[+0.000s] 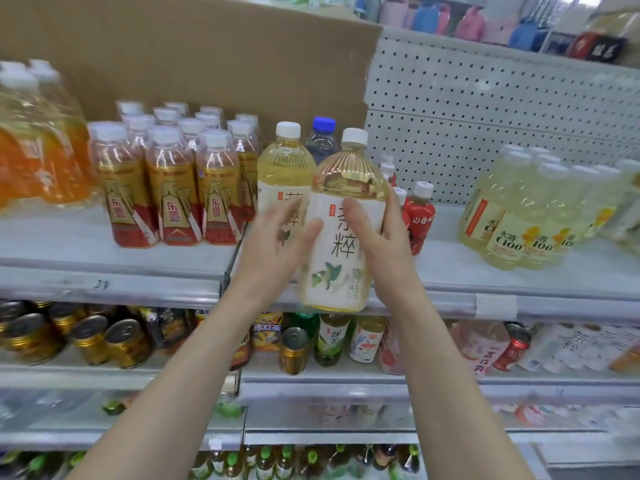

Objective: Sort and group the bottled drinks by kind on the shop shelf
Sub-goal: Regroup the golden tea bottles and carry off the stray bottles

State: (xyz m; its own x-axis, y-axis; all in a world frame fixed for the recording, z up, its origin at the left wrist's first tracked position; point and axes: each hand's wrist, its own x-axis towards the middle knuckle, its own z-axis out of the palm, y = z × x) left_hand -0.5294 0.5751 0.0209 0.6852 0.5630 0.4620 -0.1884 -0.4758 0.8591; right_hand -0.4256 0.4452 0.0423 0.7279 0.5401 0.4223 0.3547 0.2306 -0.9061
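- The right hand (377, 233) grips the large tea bottle (341, 216), fingers curled round its right side and thumb across the label.
- The left hand (277, 237) has its fingers straight and spread, touching the bottle's left side.
- The bottle is upright at the near edge of the shelf (52, 237), just in front of a matching bottle (285, 168).
- Red-and-gold bottles (173, 188) stand to the left.

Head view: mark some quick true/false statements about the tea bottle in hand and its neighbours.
1. The right hand grips the front tea bottle. True.
2. Its cap is blue. False: it is white; the blue-capped bottle stands behind.
3. A matching tea bottle stands behind it, to the left. True.
4. The left hand grips another bottle. False: its fingers are straight and hold nothing.
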